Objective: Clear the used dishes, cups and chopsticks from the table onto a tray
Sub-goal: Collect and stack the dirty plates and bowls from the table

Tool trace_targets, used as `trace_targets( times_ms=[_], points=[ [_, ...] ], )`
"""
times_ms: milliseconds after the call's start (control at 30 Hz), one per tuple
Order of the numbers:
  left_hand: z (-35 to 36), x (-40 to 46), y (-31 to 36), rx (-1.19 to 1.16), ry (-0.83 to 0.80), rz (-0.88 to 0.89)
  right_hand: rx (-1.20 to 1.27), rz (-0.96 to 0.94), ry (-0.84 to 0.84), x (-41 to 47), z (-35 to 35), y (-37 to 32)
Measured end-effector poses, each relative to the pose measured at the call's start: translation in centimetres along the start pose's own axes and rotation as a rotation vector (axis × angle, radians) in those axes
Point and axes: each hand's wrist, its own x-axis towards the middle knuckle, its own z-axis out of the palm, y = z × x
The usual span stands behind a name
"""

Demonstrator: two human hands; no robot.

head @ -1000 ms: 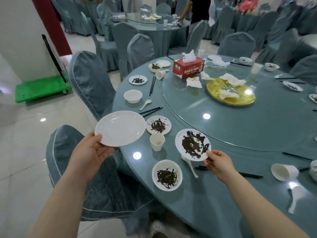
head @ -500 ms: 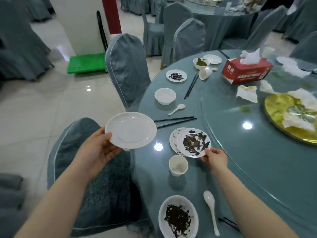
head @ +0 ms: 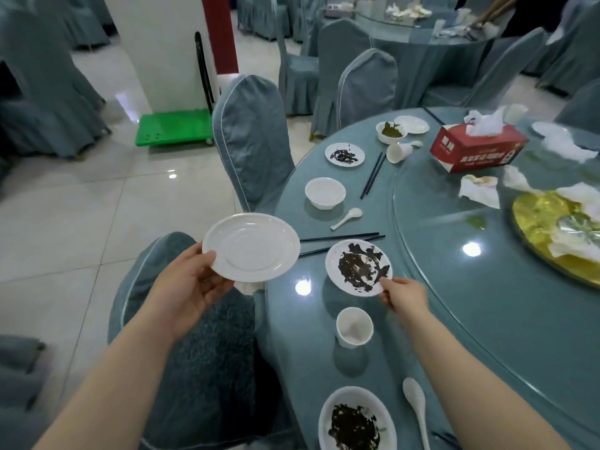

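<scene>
Head view: left hand (head: 186,285) grips clean round white plate (head: 250,247); right hand (head: 404,295) pinches rim of dark-smeared white saucer (head: 358,266). Edge pinch weak, saucer could tip, spilling residue.

The round counter (head: 487,319) under its grey-blue cloth carries a white paper cup (head: 354,326), white ceramic spoon (head: 415,401), food-smeared white bowl (head: 357,420), black chopsticks (head: 337,243) and red tissue box (head: 477,151).

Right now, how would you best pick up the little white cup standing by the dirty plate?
Probably by its side wall, coming from above or the near table edge. The cup stands upright, mouth open, apart from the plate pinched by the right hand, so fingers could wrap round it.
</scene>
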Motion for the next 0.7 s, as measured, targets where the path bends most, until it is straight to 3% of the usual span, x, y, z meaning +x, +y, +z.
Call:
trace_targets(
  times_ms=[300,500,700],
  points=[
    [-6.5,-2.5,4.1,-0.06,-0.125,0.047,0.24,-0.145,-0.13,-12.8,2.8,-5.9],
    [-14.7,-5.2,8.6,-0.033,-0.176,0.114,0.399,-0.206,-0.261,-22.8,9.5,-8.7],
    [-21.3,-6.0,10.3,-0.065,-0.182,0.127,0.211,-0.316,-0.443,-31.0,18.5,-10.8]
  ],
)
